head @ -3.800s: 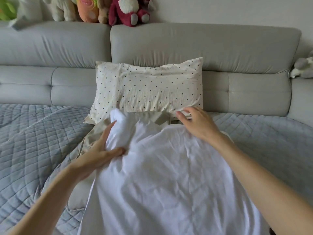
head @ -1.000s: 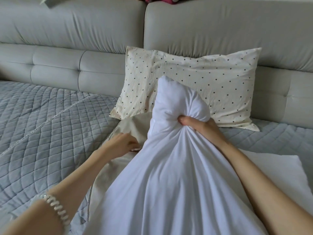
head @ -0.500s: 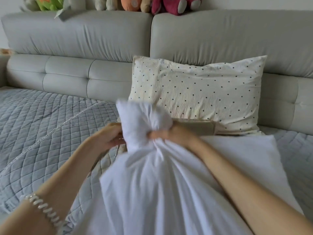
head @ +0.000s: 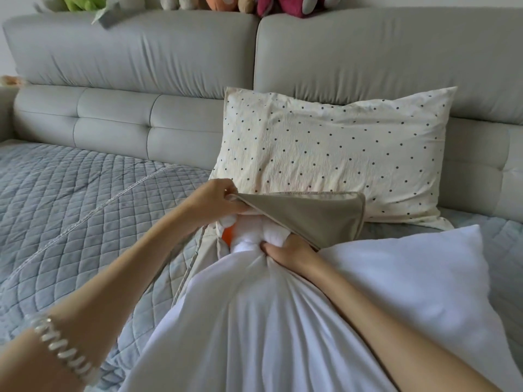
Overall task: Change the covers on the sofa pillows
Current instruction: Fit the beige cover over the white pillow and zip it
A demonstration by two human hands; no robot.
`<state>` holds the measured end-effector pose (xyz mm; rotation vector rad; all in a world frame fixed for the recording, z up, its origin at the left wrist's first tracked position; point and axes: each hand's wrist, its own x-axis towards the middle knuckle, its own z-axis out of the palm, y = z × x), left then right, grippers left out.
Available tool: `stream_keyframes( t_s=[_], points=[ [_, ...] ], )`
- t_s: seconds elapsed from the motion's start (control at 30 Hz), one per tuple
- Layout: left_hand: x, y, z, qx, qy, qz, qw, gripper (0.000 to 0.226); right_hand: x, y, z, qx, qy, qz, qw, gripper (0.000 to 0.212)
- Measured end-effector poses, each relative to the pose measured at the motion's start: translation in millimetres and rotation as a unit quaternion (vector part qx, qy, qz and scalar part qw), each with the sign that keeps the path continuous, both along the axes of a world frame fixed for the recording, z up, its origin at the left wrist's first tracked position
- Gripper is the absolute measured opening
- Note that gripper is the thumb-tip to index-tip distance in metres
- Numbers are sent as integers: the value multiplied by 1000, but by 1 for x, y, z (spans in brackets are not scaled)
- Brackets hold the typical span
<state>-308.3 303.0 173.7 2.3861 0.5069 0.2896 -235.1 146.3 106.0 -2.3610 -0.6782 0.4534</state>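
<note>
Grey sofa cushions (head: pixel 127 52) fill the background, with soft toys (head: pixel 283 4) ranged along the top, and a grey quilted cover (head: pixel 70 199) is spread over the seat at the left. Near the left edge a beaded bracelet (head: pixel 60 353) is worn on the forearm. Further right, the left hand (head: pixel 212 200) is seen with its fingers (head: pixel 230 206) curled tightly, pinching the rim of the beige pillow cover (head: pixel 317 219) and lifting it so that the mouth is held open. Just right of it, a bunched corner of the white pillow (head: pixel 254 321) is squeezed in the closed right hand (head: pixel 285 248), at the mouth of the cover; an orange patch shows inside, and what it is cannot be told. The bulk of the pillow lies in the near middle, spreading to the right. Behind, a dotted pillow (head: pixel 339 148) is leaned against the sofa back.

The pillow is judged to be light, soft and springy, so a compressed corner is likely to swell back if released; it is best gripped firmly at the corner while being fed in. The cover is thin and limp, and should be held at its hem, where the piping gives some stiffness.
</note>
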Motion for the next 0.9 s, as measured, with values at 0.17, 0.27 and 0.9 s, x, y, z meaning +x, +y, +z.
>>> stream_keyframes(
  t_s=[0.17,0.27,0.9],
  points=[
    [16,-28,10,324,-22,24,946,27,-8,0,3,58,9,-10,998,45],
    [18,-35,14,331,-44,-6,943,31,-11,-5,7,62,-39,-24,997,47],
    [-24,-105,40,175,74,-160,969,37,-14,-131,52,20,-173,-158,972,30]
  ],
)
